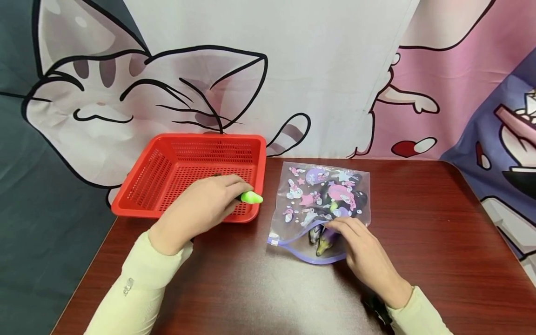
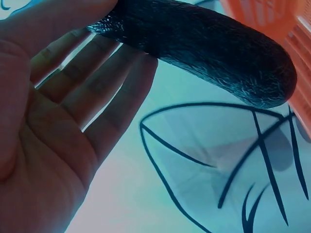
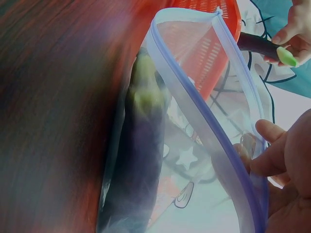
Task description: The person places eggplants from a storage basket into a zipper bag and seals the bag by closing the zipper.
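Note:
My left hand (image 1: 205, 204) holds a long, dark eggplant (image 2: 204, 48) over the right side of a red basket (image 1: 125, 204). Its bright green stem end (image 1: 252, 197) points right, and the thumb and fingertips grip it near that end. On the table, a clear zip bag (image 1: 295, 186) with pink and purple prints lies with its purple-edged mouth toward me. My right hand (image 1: 368, 251) pinches the upper lip of that mouth and lifts it, so the bag gapes. Inside lie several eggplants, one purple with a yellow-green cap (image 3: 143, 97) near the opening.
The red basket has slotted walls and stands at the back left of the dark wooden table (image 1: 418, 223). Behind the table hangs a cloth (image 1: 335, 70) printed with cartoon animals. A black strap (image 1: 377, 307) sits at my right wrist.

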Tool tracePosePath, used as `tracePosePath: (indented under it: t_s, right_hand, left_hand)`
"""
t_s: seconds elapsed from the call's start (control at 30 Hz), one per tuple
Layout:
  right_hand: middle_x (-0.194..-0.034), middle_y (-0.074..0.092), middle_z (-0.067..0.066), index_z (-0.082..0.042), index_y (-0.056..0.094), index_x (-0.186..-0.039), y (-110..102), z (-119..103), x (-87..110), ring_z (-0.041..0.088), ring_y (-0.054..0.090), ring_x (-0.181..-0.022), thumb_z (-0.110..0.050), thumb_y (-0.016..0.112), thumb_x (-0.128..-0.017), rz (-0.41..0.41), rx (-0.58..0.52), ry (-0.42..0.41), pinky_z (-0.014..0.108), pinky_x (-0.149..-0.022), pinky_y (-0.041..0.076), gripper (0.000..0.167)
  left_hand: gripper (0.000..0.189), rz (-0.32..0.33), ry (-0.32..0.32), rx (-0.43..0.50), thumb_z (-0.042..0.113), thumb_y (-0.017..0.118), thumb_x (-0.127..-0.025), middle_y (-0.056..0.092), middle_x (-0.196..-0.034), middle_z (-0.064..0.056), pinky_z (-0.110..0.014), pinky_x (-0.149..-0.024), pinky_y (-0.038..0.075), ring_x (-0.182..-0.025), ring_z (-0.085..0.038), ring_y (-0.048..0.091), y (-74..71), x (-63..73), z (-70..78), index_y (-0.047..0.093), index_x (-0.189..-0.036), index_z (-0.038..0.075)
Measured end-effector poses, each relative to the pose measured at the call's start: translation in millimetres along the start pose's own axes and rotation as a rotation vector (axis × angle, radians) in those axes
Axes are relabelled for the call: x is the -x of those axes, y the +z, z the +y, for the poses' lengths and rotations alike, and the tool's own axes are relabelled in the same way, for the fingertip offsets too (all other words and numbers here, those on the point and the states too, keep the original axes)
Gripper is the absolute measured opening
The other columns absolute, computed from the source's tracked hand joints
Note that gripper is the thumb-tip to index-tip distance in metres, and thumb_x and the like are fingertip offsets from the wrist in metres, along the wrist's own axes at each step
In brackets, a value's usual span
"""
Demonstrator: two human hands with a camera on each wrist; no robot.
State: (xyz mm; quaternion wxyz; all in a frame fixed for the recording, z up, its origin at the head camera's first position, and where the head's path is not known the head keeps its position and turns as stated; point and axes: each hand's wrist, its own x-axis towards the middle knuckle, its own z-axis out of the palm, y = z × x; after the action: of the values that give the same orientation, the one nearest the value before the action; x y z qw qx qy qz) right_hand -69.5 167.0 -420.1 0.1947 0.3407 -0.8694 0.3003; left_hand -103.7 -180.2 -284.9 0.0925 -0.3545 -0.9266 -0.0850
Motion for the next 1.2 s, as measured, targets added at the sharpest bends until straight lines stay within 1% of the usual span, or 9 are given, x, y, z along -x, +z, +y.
tracePosePath:
  t_s: [0.13,0.27,0.5,0.63,0.77,0.87,0.97,1.07,1.2]
  right_hand:
    - [-0.118,0.063,0.005,-0.007,0.065,-0.121,-0.7,0.1,0.1,0.02,0.057,-0.11,0.023,0.044,-0.077,0.002,0.003,-0.001,0.018,-0.103,0.035,0.057]
    - [-0.118,0.063,0.004,-0.007,0.065,-0.121,-0.7,0.1,0.2,0.02,0.057,-0.109,0.022,0.045,-0.078,0.009,0.007,-0.006,0.018,-0.102,0.035,0.056]
    - [-0.117,0.063,0.004,-0.007,0.066,-0.12,-0.3,0.0,-0.7,0.021,0.058,-0.108,0.022,0.044,-0.077,0.018,0.004,-0.012,0.02,-0.101,0.036,0.056]
    - [-0.116,0.063,0.004,-0.007,0.066,-0.12,-0.1,0.1,-0.6,0.02,0.058,-0.108,0.022,0.044,-0.077,0.014,0.007,-0.009,0.02,-0.101,0.035,0.056]
    - [-0.117,0.063,0.005,-0.007,0.066,-0.12,0.1,0.2,-0.1,0.02,0.058,-0.109,0.021,0.043,-0.079,0.002,0.004,0.001,0.02,-0.102,0.035,0.054]
    - [-0.117,0.063,0.005,-0.006,0.066,-0.12,0.2,-0.1,-0.1,0.021,0.058,-0.108,0.021,0.042,-0.08,0.0,0.0,0.002,0.02,-0.102,0.035,0.054]
    - [-0.117,0.063,0.005,-0.006,0.066,-0.12,0.4,-0.3,0.1,0.021,0.058,-0.109,0.02,0.043,-0.079,0.002,0.004,0.0,0.02,-0.102,0.035,0.054]
    - [-0.116,0.063,0.005,-0.006,0.066,-0.119,0.7,-0.6,0.3,0.021,0.058,-0.108,0.022,0.043,-0.078,0.01,0.008,-0.008,0.02,-0.101,0.036,0.055]
    - [-0.116,0.063,0.005,-0.006,0.066,-0.119,0.7,-0.8,0.4,0.021,0.058,-0.108,0.022,0.044,-0.078,0.009,0.015,-0.007,0.021,-0.1,0.037,0.054]
  left_hand:
    - [0.035,0.026,0.042,0.018,0.006,0.082,-0.081,0.07,-0.107,-0.003,-0.039,-0.083,0.057,-0.093,-0.02,0.067,4.0,1.6,9.4,0.07,-0.114,0.009]
    - [0.038,0.063,0.083,0.008,0.006,0.084,-0.078,0.07,-0.108,-0.001,-0.037,-0.082,0.056,-0.094,-0.019,0.067,7.7,4.3,17.0,0.071,-0.113,0.01]
    - [0.034,0.161,0.211,-0.006,0.004,0.079,-0.082,0.069,-0.113,-0.001,-0.035,-0.087,0.055,-0.102,-0.017,0.067,18.7,8.7,33.6,0.072,-0.115,0.01]
    - [0.034,0.22,0.262,0.044,0.004,0.078,-0.082,0.068,-0.116,-0.001,-0.033,-0.09,0.054,-0.105,-0.017,0.066,27.7,11.2,40.8,0.071,-0.115,0.01]
    - [0.032,0.241,0.296,0.117,0.005,0.077,-0.085,0.068,-0.118,-0.001,-0.03,-0.095,0.052,-0.109,-0.015,0.065,35.2,13.6,46.8,0.07,-0.116,0.01]
    - [0.029,0.261,0.332,0.135,0.006,0.076,-0.087,0.068,-0.118,-0.002,-0.029,-0.097,0.05,-0.11,-0.015,0.065,40.1,14.6,50.4,0.071,-0.115,0.009]
    - [0.025,0.299,0.377,0.13,0.005,0.071,-0.09,0.068,-0.118,-0.003,-0.028,-0.098,0.05,-0.109,-0.015,0.065,44.6,14.6,54.0,0.071,-0.114,0.007]
    - [0.021,0.341,0.422,0.135,0.005,0.063,-0.094,0.068,-0.118,-0.004,-0.028,-0.099,0.049,-0.109,-0.016,0.065,48.4,14.6,58.3,0.071,-0.114,0.006]
    - [0.024,0.388,0.469,0.142,0.006,0.053,-0.099,0.069,-0.118,-0.007,-0.03,-0.101,0.048,-0.112,-0.018,0.066,52.6,15.6,64.2,0.071,-0.115,0.005]
